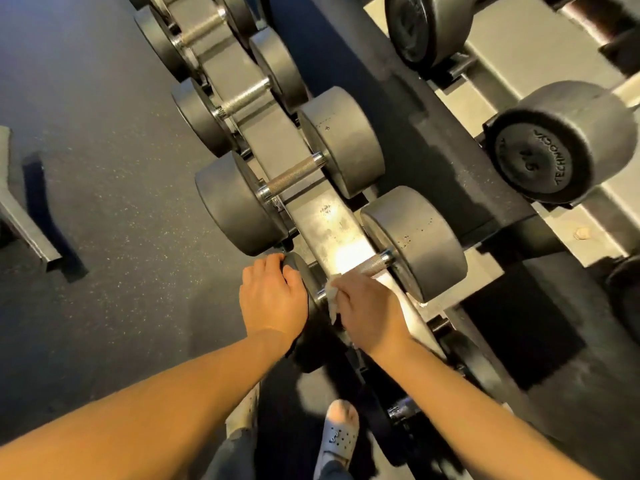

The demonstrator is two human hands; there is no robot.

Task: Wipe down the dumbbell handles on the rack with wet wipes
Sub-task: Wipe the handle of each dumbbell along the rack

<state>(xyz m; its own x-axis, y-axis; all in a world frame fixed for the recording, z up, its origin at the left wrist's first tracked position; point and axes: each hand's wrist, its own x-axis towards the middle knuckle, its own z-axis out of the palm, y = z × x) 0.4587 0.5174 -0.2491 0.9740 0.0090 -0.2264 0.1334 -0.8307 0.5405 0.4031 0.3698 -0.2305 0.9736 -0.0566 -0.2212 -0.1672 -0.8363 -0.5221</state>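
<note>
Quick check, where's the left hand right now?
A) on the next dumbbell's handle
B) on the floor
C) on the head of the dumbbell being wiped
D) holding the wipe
C: the left hand grips the dumbbell head while the right hand holds the wipe on the handle.

Both bare forearms reach forward side by side. The left hand (273, 296) lies palm-down, fingers curled over a dumbbell head (306, 282); the right hand (370, 306), knuckles up, grips a white wipe (333, 299).
</note>
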